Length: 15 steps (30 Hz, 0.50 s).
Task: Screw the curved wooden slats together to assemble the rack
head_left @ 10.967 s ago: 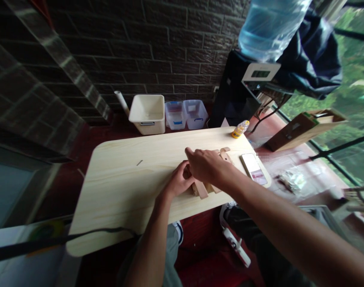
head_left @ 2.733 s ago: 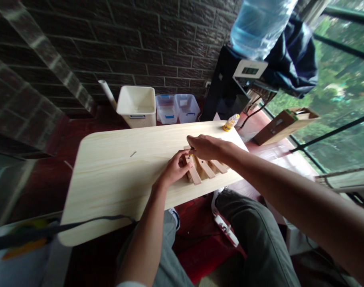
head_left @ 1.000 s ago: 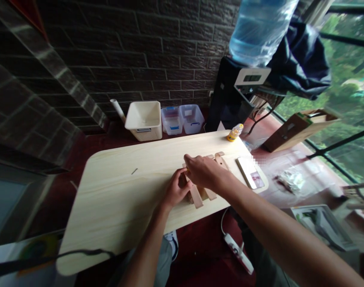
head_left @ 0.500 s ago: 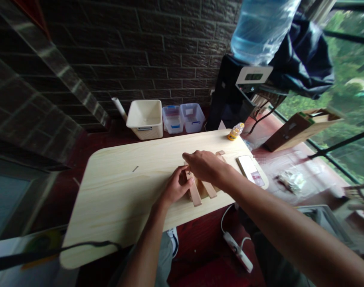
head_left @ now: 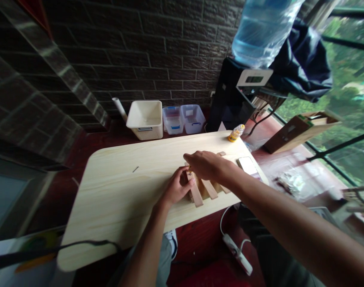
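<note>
On the table (head_left: 110, 191) lies a wooden piece made of several parallel slats; the nearest slat (head_left: 196, 196) is at its left end. My left hand (head_left: 177, 187) grips this end slat, thumb on top and fingers at the far side. Above the same slat my right hand (head_left: 202, 164) is closed in a fist around an upright screwdriver (head_left: 190, 169), of which only a small yellow part shows below the fist. A dark screw (head_left: 190, 173) sits under it on the slat. My right hand and forearm cover part of the other slats.
A clear bottle with yellow ends (head_left: 236, 132) and a phone (head_left: 246, 165) are at the table's right end. A thin dark rod (head_left: 135, 169) lies to the left. Behind are a cream bin (head_left: 146, 131), plastic boxes (head_left: 173, 125) and a water dispenser (head_left: 226, 95).
My right fist has turned slightly in place, and the yellow part beneath it now shows. My left hand keeps its grip on the slat. The view has shifted a little.
</note>
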Motion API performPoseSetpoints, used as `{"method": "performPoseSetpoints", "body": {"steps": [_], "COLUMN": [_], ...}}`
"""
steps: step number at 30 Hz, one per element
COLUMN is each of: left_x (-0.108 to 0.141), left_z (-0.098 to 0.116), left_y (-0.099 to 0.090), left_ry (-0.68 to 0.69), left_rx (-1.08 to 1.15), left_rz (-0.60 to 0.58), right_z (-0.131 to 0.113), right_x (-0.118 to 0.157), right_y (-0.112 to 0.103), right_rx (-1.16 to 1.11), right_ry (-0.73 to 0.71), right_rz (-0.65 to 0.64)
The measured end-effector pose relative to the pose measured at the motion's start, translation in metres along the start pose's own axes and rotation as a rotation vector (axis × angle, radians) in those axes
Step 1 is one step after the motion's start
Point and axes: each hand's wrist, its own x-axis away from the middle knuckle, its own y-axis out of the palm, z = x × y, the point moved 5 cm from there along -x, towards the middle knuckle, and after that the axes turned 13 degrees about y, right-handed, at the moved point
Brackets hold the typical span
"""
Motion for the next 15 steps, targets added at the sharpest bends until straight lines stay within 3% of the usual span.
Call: {"method": "performPoseSetpoints", "body": {"steps": [15], "left_x": [0.0005], "left_z": [-0.0069], "left_y": [0.0], "left_ry": [-0.013], "left_rx": [-0.005], "left_rz": [0.014], "right_z": [-0.0049], "right_x": [-0.0092], "right_y": [0.0042], "right_rx": [-0.015], "right_ry": [-0.037], "right_rz": [-0.002]}}
